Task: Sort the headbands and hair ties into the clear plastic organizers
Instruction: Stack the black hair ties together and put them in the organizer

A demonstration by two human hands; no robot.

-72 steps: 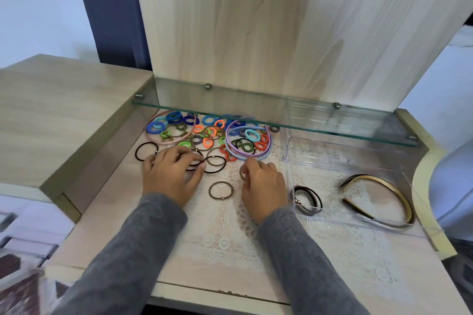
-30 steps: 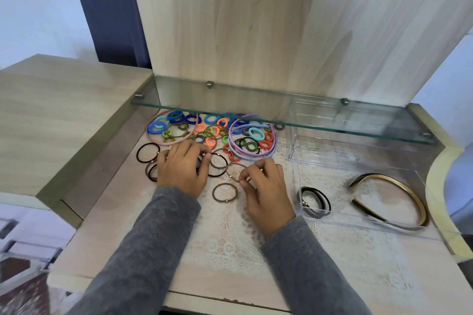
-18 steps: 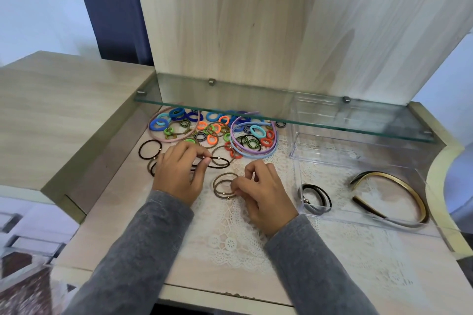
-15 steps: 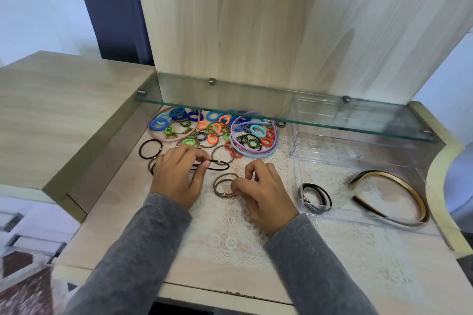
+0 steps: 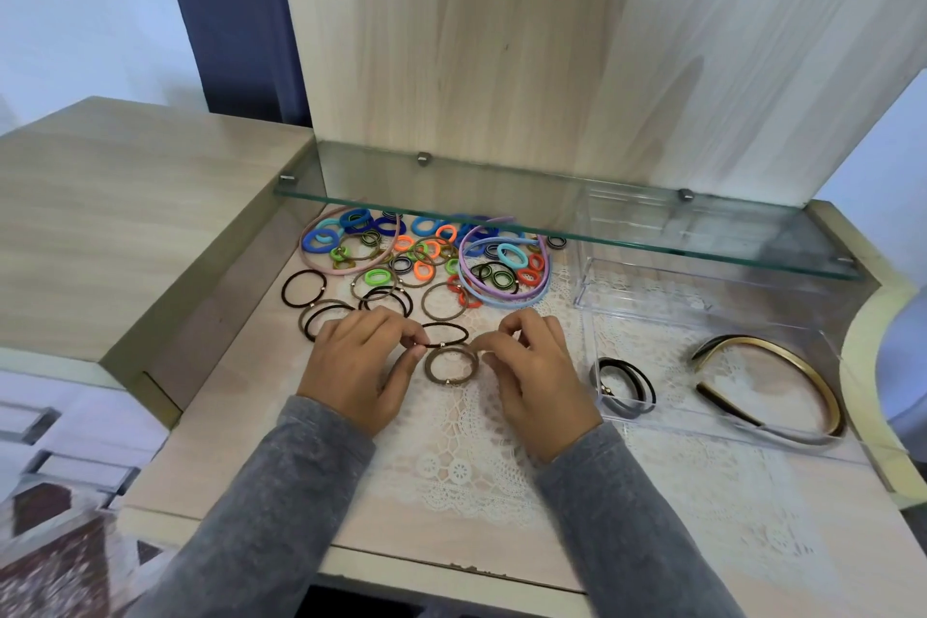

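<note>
Gathering ties: the left hand (image 5: pixel 358 366) pinches a dark hair tie (image 5: pixel 446 334). The right hand (image 5: pixel 531 379) is curled, its hold unclear. The next move is likely lifting the tie into the clear organizer (image 5: pixel 667 427).

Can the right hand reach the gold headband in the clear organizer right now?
Probably yes. The gold headband lies in the clear organizer, which looks open-topped, forward of the glass shelf, with nothing over it. The right hand is beside that organizer but seems to pinch a brown hair tie.

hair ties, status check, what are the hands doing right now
Left hand pinches dark hair tie. Right hand curled at brown hair tie, grip unclear. Clear organizer beside right hand, nothing between.
</note>
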